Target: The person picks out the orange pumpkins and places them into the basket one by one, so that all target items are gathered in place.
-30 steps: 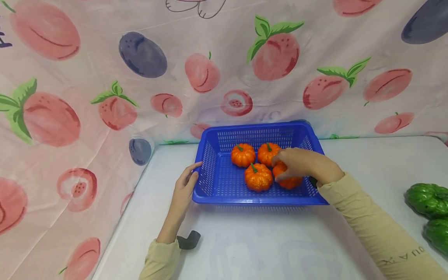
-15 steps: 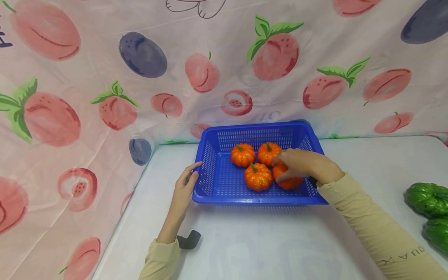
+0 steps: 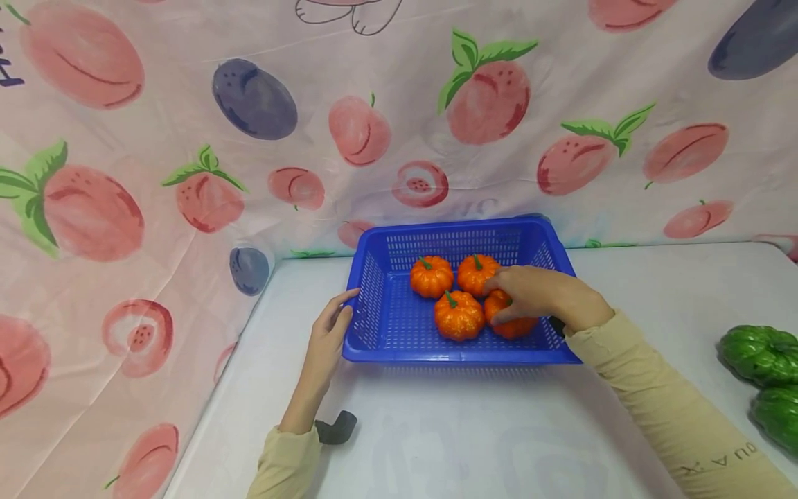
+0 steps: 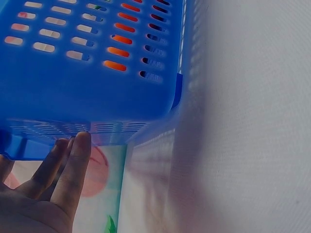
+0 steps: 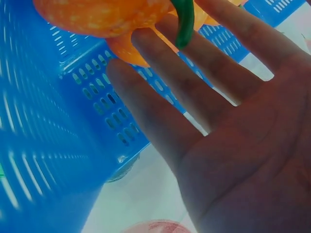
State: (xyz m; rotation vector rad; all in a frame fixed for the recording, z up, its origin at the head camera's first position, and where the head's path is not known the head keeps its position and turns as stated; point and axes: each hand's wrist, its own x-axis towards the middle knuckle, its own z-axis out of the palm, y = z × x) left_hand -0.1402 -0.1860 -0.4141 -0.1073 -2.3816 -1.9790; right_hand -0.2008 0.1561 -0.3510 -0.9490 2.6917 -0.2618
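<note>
A blue plastic basket [image 3: 458, 357] with slotted walls stands against the back cloth. Inside sit several orange pumpkins with green stems: one at back left [image 3: 431, 277], one at back right [image 3: 476, 274], one at front [image 3: 459, 317]. My right hand [image 3: 544, 294] reaches over the basket's right side and holds the front-right pumpkin [image 3: 508, 324], largely covering it. In the right wrist view, an orange pumpkin [image 5: 104, 17] lies by the outstretched fingers [image 5: 146, 109]. My left hand [image 3: 330, 329] touches the basket's left side; in the left wrist view its fingers [image 4: 73, 174] look nearly straight.
Green bell peppers [image 3: 760, 355] lie on the white table [image 3: 461, 430] at the far right. A dark strap piece [image 3: 337, 427] juts from the left wrist. Behind the basket hangs a fruit-print cloth [image 3: 299, 62].
Both hands keep their places, the right on the pumpkin and the left at the basket's side. The head view has shifted very slightly.
</note>
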